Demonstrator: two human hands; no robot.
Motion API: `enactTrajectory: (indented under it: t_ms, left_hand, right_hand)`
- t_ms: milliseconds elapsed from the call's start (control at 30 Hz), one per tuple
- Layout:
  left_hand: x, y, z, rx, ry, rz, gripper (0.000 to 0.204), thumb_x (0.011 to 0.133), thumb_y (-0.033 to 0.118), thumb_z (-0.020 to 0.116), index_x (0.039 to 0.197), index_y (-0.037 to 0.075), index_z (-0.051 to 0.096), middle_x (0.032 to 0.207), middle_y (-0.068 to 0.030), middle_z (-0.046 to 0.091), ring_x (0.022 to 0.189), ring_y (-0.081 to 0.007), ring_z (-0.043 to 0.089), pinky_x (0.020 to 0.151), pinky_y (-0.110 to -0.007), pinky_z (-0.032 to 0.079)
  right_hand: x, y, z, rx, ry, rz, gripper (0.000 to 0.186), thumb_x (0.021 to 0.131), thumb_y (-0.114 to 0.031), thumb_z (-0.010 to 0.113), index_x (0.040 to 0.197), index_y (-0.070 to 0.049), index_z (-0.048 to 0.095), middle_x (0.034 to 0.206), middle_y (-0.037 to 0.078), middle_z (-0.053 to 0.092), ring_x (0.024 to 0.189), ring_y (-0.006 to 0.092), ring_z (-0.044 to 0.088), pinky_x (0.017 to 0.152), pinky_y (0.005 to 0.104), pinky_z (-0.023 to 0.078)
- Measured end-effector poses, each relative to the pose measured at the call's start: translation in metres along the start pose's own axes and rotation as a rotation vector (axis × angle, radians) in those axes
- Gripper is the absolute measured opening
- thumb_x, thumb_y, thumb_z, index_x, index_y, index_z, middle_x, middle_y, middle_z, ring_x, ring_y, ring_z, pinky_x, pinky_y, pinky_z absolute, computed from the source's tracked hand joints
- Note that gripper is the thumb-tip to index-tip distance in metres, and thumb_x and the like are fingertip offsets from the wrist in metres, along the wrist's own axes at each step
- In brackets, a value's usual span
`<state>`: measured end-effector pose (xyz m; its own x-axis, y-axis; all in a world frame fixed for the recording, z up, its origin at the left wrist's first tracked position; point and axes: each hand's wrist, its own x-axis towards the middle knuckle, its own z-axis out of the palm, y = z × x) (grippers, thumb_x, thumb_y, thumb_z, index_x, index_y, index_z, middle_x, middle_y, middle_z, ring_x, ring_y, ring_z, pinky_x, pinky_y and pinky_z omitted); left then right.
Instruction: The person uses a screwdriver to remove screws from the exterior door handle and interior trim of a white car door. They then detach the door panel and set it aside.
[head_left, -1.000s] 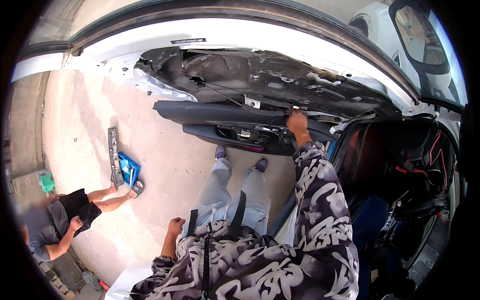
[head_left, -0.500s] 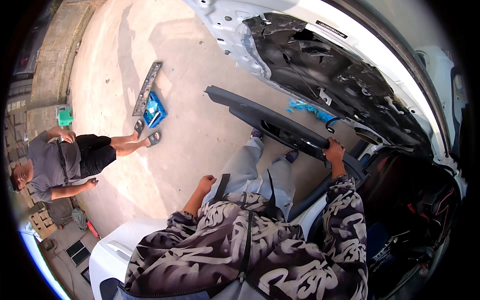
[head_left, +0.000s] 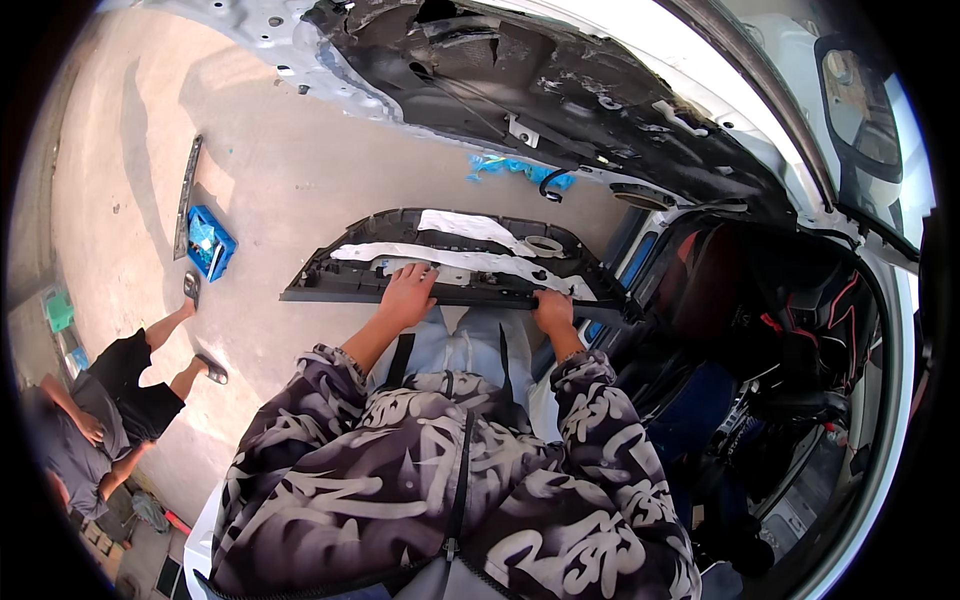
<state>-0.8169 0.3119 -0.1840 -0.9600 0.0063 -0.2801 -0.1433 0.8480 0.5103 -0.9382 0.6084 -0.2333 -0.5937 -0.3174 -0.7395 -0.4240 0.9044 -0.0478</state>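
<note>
A black car door trim panel [head_left: 345, 290] lies across in front of my waist with its back side up. White sheet strips and a round opening show on that back side. My left hand [head_left: 408, 292] grips the panel's near edge left of the middle, with its fingers over onto the back. Farther right, my right hand [head_left: 553, 310] is closed around the same edge; its thumb side shows, and the fingertips are partly hidden. Beyond the panel stands the opened white car door [head_left: 370, 115], its dark inner lining [head_left: 560, 80] torn and bare.
Blue plastic film [head_left: 515, 170] hangs or lies below the door. On the concrete at left are a blue crate [head_left: 228, 243] and a long narrow strip [head_left: 187, 195]. Another person [head_left: 125, 395] stands at the lower left. To my right is the car's interior with a dark seat [head_left: 700, 400].
The panel has been turned from its smooth outer side to its back side and brought level before me. My left hand, empty before, has taken hold of it. My view has swung right.
</note>
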Motion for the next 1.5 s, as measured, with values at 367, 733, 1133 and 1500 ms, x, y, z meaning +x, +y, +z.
enactTrajectory:
  t_ms: [367, 733, 1133, 1500]
  left_hand:
    - [-0.004, 0.019, 0.067, 0.002, -0.42, -0.211, 0.031, 0.071, 0.027, 0.069, 0.096, 0.01, 0.062, 0.097, -0.012, 0.06, 0.099, -0.0291, 0.056, 0.082, -0.04, 0.048]
    - [-0.07, 0.059, -0.079, -0.105, -0.179, -0.03, 0.028, 0.064, 0.024, 0.072, 0.08, 0.006, 0.058, 0.081, -0.0092, 0.055, 0.083, -0.029, 0.056, 0.069, -0.04, 0.046]
    - [-0.129, 0.118, -0.136, -0.005, -0.15, 0.104, 0.029, 0.059, 0.021, 0.073, 0.074, 0.009, 0.051, 0.072, -0.0043, 0.048, 0.07, -0.0228, 0.054, 0.055, -0.036, 0.045]
    - [-0.143, 0.112, -0.122, -0.056, -0.133, 0.006, 0.026, 0.064, 0.023, 0.069, 0.075, 0.007, 0.051, 0.074, -0.0044, 0.047, 0.073, -0.0215, 0.053, 0.058, -0.033, 0.046]
  right_hand:
    - [-0.019, 0.008, -0.007, 0.004, -0.108, -0.151, 0.03, 0.072, -0.023, 0.065, 0.1, -0.015, 0.066, 0.098, 0.009, 0.064, 0.095, 0.0271, 0.06, 0.083, 0.0393, 0.047]
    - [-0.148, -0.013, -0.089, 0.312, 0.149, -0.401, 0.026, 0.067, -0.025, 0.068, 0.086, -0.008, 0.065, 0.084, 0.011, 0.061, 0.088, 0.0292, 0.058, 0.075, 0.0407, 0.047]
    - [-0.095, -0.032, -0.137, 0.185, -0.296, -0.631, 0.026, 0.082, -0.031, 0.054, 0.088, -0.009, 0.067, 0.084, 0.014, 0.065, 0.082, 0.0328, 0.061, 0.075, 0.043, 0.047]
    - [0.013, -0.123, -0.047, 0.389, 0.038, -0.597, 0.013, 0.077, -0.016, 0.056, 0.082, -0.01, 0.066, 0.09, 0.007, 0.057, 0.085, 0.0282, 0.058, 0.075, 0.0381, 0.047]
